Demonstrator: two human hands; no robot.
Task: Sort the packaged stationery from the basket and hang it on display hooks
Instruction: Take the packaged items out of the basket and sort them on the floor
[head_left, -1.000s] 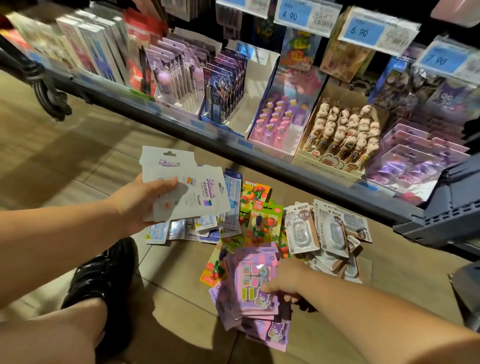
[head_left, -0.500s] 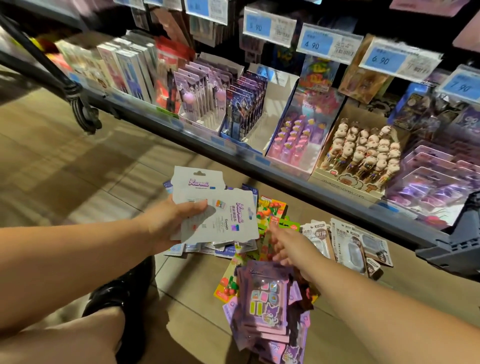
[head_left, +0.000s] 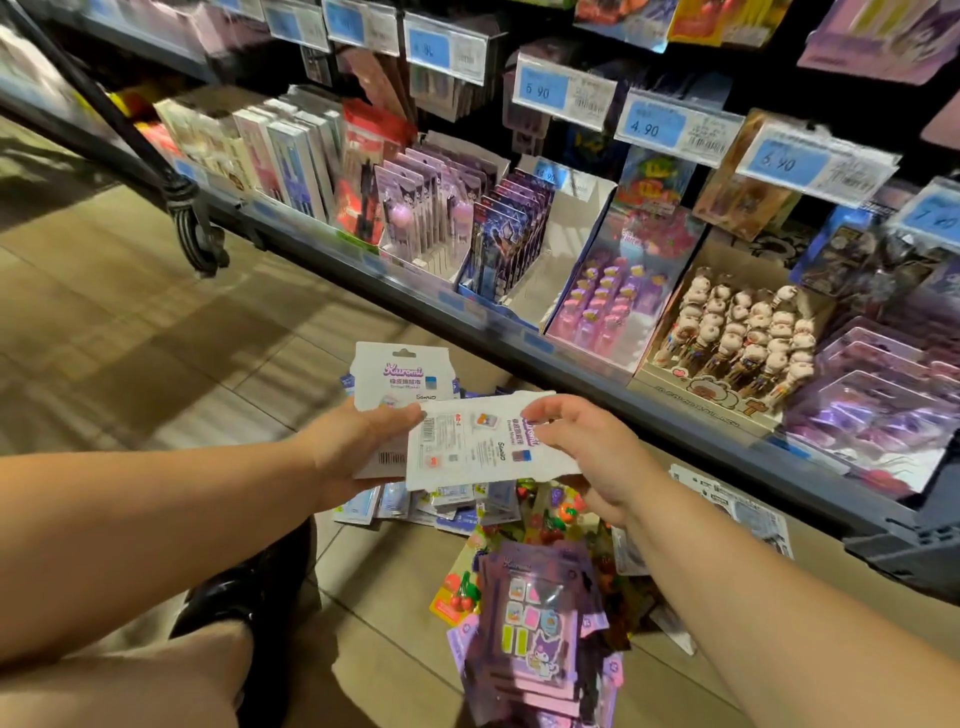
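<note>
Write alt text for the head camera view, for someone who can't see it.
The left hand holds two white packs, and the right hand pinches the front pack, turned sideways. Below lie purple packs and other packets on the floor, beside a stocked shelf with blue price tags.

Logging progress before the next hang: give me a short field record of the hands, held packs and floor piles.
left hand: holds two white Kuromi packs
front pack: sideways, right hand pinches its right end
rear pack: upright, header up
floor piles: purple sticker packs nearest, fruit packs beyond
hooks: neither held pack hung
</note>
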